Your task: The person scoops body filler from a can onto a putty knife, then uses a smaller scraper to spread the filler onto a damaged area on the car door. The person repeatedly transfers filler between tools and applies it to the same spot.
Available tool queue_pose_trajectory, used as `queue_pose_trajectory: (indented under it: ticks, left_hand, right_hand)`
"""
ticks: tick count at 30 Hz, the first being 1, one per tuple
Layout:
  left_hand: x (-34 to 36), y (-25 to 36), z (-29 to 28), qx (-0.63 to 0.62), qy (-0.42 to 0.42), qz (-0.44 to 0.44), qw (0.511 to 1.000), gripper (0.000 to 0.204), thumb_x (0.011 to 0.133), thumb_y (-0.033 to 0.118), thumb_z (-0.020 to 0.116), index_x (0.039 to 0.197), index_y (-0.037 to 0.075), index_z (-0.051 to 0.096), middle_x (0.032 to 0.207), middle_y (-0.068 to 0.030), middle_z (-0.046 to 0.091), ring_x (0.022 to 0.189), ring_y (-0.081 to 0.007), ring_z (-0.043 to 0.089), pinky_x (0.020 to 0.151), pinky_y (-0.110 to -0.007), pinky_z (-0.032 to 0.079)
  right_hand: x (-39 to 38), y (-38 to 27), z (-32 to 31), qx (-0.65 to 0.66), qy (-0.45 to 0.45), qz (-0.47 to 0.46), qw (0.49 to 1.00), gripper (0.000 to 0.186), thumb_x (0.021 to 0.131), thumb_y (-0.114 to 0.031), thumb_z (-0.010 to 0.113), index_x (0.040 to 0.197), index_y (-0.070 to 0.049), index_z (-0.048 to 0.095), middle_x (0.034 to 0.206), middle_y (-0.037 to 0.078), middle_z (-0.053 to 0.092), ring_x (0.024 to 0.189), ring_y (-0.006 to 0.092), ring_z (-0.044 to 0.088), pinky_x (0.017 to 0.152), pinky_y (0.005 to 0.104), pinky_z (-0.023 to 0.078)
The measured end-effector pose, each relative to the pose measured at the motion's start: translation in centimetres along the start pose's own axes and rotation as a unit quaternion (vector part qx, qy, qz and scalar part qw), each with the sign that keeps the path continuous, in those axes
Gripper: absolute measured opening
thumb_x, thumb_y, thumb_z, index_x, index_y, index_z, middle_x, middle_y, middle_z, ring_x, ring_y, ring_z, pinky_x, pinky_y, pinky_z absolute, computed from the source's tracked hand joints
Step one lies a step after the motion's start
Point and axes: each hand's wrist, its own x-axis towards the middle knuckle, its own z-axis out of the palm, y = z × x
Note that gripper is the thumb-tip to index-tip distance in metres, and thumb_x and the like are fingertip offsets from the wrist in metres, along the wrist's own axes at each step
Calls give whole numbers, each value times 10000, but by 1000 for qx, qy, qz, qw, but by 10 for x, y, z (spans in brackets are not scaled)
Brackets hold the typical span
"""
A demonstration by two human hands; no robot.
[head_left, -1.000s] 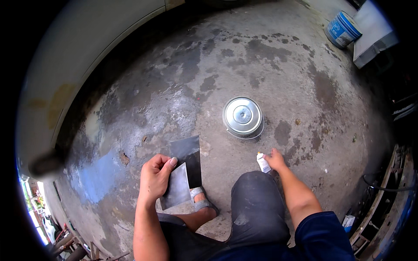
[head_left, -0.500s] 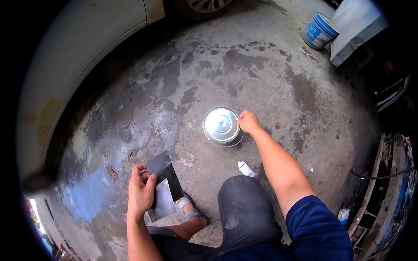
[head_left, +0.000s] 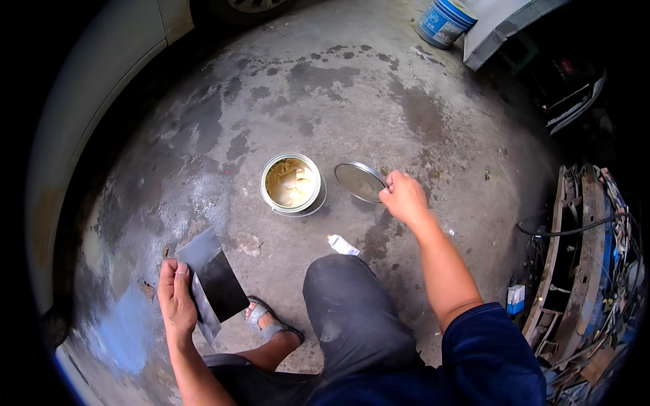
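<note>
An open round tin (head_left: 292, 183) with pale yellowish paste inside stands on the stained concrete floor (head_left: 352, 95). My right hand (head_left: 403, 196) grips the tin's round metal lid (head_left: 359, 181) by its right edge, holding it just to the right of the tin, tilted. My left hand (head_left: 175, 298) holds flat dark metal spreader blades (head_left: 212, 279) at the lower left, near my sandalled foot (head_left: 265, 321). A small white tube (head_left: 342, 244) lies on the floor in front of my knee (head_left: 338, 284).
A pale car body (head_left: 88, 95) curves along the left, with a wheel at the top. A blue and white bucket (head_left: 443, 20) stands at the upper right beside a grey panel. Metal scrap and cables (head_left: 582, 264) crowd the right edge.
My right hand left the white tube, reached to the tin and lifted its lid off to the right, exposing the paste. My left hand keeps hold of the blades.
</note>
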Motion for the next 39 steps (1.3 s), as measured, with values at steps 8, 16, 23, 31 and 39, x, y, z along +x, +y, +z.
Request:
queue_pose_trajectory:
  ticks: [8, 16, 23, 31, 39]
  left_hand:
    - [7, 2, 12, -75, -8, -64, 995, 208, 983, 131, 526, 791, 76, 468, 717, 76, 439, 657, -17, 350, 589, -198, 308]
    - [7, 26, 30, -277, 61, -163, 945, 140, 934, 183, 604, 868, 110, 504, 614, -30, 561, 456, -90, 533, 329, -174, 314]
    - [3, 33, 41, -320, -26, -162, 933, 157, 904, 172, 645, 853, 58, 548, 786, -114, 666, 484, -108, 560, 349, -199, 353]
    - [-1, 34, 24, -160, -147, -188, 958, 201, 893, 162, 664, 767, 52, 552, 796, -138, 693, 485, -95, 532, 400, -216, 378]
    - [13, 4, -2, -312, -48, -248, 916, 357, 986, 350, 454, 843, 39, 553, 687, -122, 634, 450, -128, 487, 368, -241, 331]
  right_hand:
    - [-58, 79, 146, -99, -105, -52, 988, 244, 822, -188, 616, 981, -9, 564, 996, 191, 643, 918, 359, 645, 813, 449, 527]
    - [-55, -85, 57, 506, -243, -109, 820, 318, 954, -286, 576, 1044, 10, 652, 873, 89, 690, 825, 133, 647, 718, 294, 515]
    - [-92, -195, 32, 784, -329, -80, 520, 349, 941, -189, 598, 1240, -33, 509, 1105, 29, 596, 940, 103, 565, 770, 278, 489]
    - [-98, -151, 39, 733, -355, -98, 571, 315, 922, -83, 565, 1228, -27, 516, 1090, 28, 603, 945, 89, 565, 769, 258, 485]
    - [-19, -106, 17, 531, -185, -37, 826, 329, 835, -14, 576, 1161, 22, 578, 943, 39, 645, 817, 102, 590, 731, 260, 486]
